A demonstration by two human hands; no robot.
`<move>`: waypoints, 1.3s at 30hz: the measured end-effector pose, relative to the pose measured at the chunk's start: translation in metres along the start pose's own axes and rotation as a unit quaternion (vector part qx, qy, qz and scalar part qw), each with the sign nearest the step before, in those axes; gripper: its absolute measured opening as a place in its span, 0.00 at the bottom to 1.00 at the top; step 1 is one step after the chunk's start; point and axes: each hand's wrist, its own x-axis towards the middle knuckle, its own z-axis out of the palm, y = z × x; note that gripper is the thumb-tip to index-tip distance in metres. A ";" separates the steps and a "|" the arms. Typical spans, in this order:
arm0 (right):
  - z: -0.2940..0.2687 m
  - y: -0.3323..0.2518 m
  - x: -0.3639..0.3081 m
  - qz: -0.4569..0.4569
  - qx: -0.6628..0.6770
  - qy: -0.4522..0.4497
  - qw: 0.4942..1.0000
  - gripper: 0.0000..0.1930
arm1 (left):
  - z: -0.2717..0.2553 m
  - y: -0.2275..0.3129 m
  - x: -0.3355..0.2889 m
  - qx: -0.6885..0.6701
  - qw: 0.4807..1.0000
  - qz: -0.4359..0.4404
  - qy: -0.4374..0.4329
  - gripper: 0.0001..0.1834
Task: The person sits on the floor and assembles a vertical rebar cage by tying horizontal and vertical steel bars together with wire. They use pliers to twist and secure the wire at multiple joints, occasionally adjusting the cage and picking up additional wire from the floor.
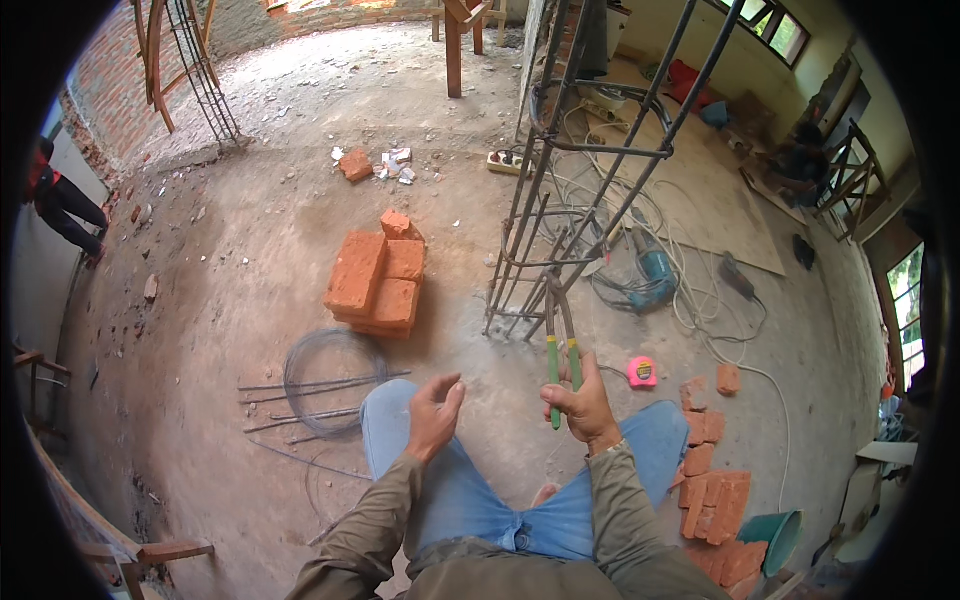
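My right hand (583, 403) is closed round the green handles of a pair of long-nosed pincers (554, 385). Their dark jaws point away from me and overlap the foot of an upright rebar column cage (548, 262); whether they grip a tie there I cannot tell. Over my left knee, my left hand (436, 416) is loosely curled, thumb near the fingers, and nothing shows in it. A coil of thin wire (300, 360) and several short steel rods (270, 392) lie on the floor left of that knee.
Red bricks (355, 272) are stacked ahead on the left. A pink tape measure (641, 372), a blue power tool (655, 275) and tangled cables lie right. More bricks (715, 505) and a green bucket (784, 540) stand beside my right leg. A person (70, 205) is at far left.
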 end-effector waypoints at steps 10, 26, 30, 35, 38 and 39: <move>0.020 -0.003 -0.009 -0.232 -0.597 0.174 0.748 0.21 | 0.096 0.067 0.079 -0.185 0.966 0.007 -0.179 0.29; -0.024 0.009 -0.010 0.071 0.151 -0.052 0.985 0.39 | 0.134 0.089 0.107 -0.374 0.856 -0.229 -0.275 0.10; 0.008 -0.016 -0.015 0.007 -0.313 -0.014 0.950 0.35 | 0.153 0.091 0.102 -0.193 0.963 -0.144 -0.119 0.14; 0.037 0.008 -0.001 -0.075 -0.456 0.165 0.872 0.23 | 0.146 0.118 0.094 -0.071 0.985 -0.130 -0.083 0.21; 0.025 0.018 0.002 0.039 -0.065 0.076 0.994 0.16 | 0.115 0.116 0.096 -0.139 0.963 -0.115 -0.203 0.31; 0.019 0.020 0.001 0.072 0.118 -0.003 0.990 0.18 | 0.103 0.113 0.101 -0.155 0.955 -0.101 -0.232 0.30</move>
